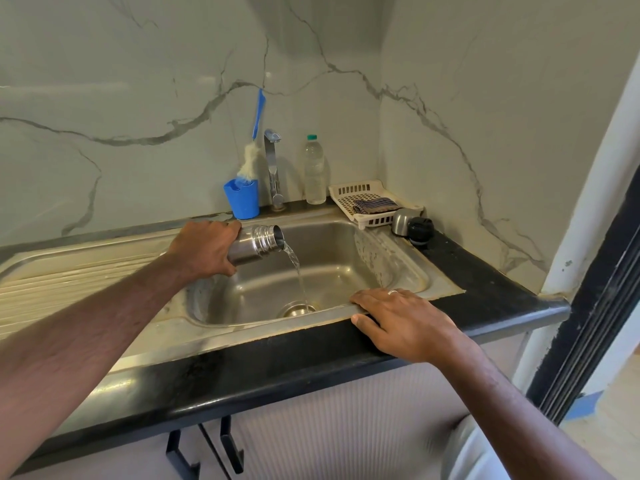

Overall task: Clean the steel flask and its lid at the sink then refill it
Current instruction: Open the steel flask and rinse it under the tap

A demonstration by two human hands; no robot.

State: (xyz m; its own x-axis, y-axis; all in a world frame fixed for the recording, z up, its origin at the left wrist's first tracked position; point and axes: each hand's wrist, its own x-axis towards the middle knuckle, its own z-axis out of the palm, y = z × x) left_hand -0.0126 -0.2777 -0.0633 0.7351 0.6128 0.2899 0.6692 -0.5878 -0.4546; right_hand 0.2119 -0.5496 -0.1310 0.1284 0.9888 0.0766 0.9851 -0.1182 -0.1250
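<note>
My left hand (204, 247) grips the steel flask (258, 242) around its body and holds it tipped over the sink (408, 271), mouth to the right. A thin stream of water (298, 271) runs from the mouth down toward the drain (298, 309). The flask's lid (412, 225), steel with a black cap, lies on its side at the sink's far right corner, apart from both hands. My right hand (401, 323) rests flat on the front rim of the sink and the black counter edge, fingers spread, holding nothing.
Behind the sink stand a blue cup (242, 199) with a bottle brush (251, 157), the tap (273, 168) and a clear plastic water bottle (314, 171). A white basket (346, 194) with a checked cloth (375, 206) sits at the back right. The draining board (69, 271) lies left.
</note>
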